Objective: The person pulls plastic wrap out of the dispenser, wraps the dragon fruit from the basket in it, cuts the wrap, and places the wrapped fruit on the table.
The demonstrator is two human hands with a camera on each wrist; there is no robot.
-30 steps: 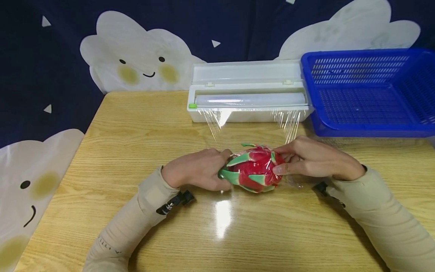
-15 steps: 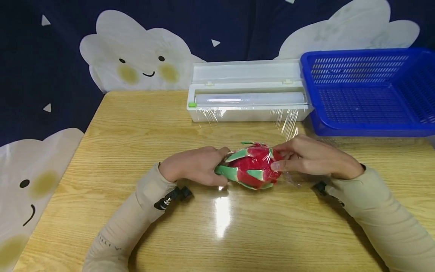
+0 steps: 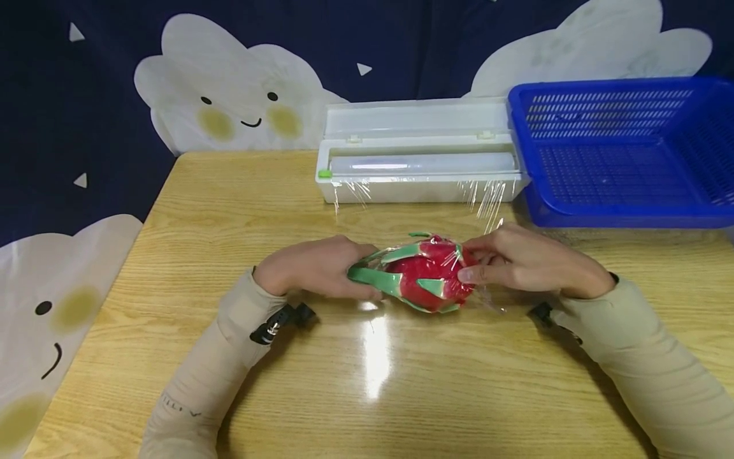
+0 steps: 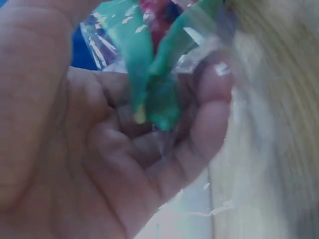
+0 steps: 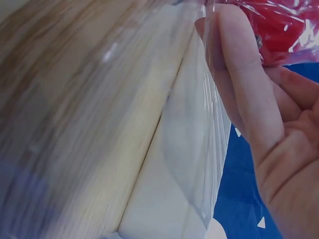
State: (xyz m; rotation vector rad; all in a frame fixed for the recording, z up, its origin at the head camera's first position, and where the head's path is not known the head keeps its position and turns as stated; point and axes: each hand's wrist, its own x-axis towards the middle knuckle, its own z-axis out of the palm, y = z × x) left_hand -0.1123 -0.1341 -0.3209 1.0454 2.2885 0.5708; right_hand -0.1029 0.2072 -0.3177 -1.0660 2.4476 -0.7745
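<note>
A red dragon fruit (image 3: pixel 418 280) with green leaf tips lies wrapped in clear cling film between both hands, over the wooden table. My right hand (image 3: pixel 527 262) grips its right end, thumb on the near side and fingers on the far side. At the leafy left end, my left hand (image 3: pixel 318 266) curls its fingers around the green tips (image 4: pixel 162 99), as the left wrist view shows. Loose cling film (image 5: pixel 187 134) hangs by the right fingers in the right wrist view. Film streaks run from the dispenser's front towards the fruit. The fruit's underside is hidden.
Behind the hands stands a white cling film dispenser (image 3: pixel 424 191), lid up, with the film roll (image 3: pixel 424 164) inside and a green slider (image 3: pixel 325 173) at its left. A blue plastic basket (image 3: pixel 631 218) sits at the back right, against the dark cloud-patterned backdrop (image 3: pixel 401 51).
My left hand has moved left and slightly away from me along the fruit's leafy end, showing more of the green tips. The fruit has shifted slightly with it; the right hand stays nearly still.
</note>
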